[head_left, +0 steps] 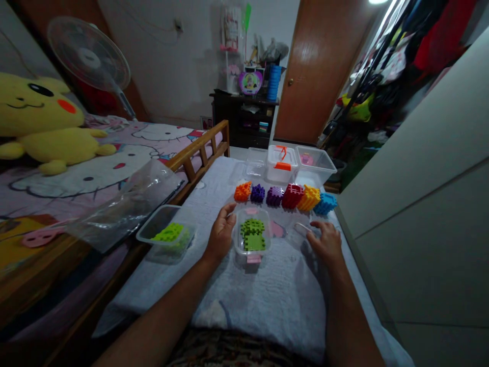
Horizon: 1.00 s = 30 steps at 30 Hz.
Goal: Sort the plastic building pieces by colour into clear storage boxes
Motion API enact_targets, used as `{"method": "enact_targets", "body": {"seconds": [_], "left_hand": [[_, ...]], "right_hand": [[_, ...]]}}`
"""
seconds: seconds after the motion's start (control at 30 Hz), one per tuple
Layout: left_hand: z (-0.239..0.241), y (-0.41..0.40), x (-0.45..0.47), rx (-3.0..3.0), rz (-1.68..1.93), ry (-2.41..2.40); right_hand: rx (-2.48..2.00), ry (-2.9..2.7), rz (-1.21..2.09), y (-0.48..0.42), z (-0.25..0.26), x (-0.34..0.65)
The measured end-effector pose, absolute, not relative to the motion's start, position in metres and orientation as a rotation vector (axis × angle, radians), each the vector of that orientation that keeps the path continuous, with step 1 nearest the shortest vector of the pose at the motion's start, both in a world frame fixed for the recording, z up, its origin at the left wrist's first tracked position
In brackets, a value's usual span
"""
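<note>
A small clear container (237, 250) with pink clips stands on the cloth, with green interlocking blocks (253, 234) inside. Beside its left wall is my left hand (222, 233), thumb and fingers apart; I cannot tell how firmly it touches. To the right, my right hand (327, 241) has its thumb and fingers bent at the edge of a clear plastic lid (303, 227), which is hard to make out against the cloth. Behind the container runs a row of block stacks: orange (243, 191), dark blue (257, 193), purple (274, 196), red (293, 196), yellow (309, 198) and light blue (325, 203).
A clear tub (143, 235) with lime-green blocks (168, 232) stands at the left by the wooden bed rail (198, 148). At the back are a white-lidded box (280, 171) with orange clips and an open clear bin (324, 167). A pale cabinet (420, 204) borders the right.
</note>
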<state>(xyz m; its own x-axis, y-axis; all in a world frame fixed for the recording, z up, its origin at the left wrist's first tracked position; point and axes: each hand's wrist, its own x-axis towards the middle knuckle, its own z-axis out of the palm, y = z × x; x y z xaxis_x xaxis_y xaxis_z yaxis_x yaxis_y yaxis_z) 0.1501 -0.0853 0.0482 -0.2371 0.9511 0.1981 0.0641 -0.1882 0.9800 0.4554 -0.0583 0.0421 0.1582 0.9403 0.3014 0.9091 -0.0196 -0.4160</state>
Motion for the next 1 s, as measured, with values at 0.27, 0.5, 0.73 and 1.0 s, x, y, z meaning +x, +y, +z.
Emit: {"method": "enact_targets", "body": {"seconds": [0.27,0.5,0.73,1.0], "left_hand": [[0.037,-0.087,0.152,1.174,1.502,1.141],[0.038,-0.084,0.148,1.15,1.467,1.145],[0.042,-0.077,0.141,1.165,1.42,1.147],[0.048,-0.086,0.144,1.108,1.492,1.208]], "right_hand": [[-1.993,-1.95,0.105,-0.061,0.034,0.457],[-1.739,-1.75,0.217,-0.061,0.043,0.455],[-1.503,-1.466,0.483,-0.076,0.066,0.424],[-1.455,-1.84,0.312,-0.093,0.093,0.354]]}}
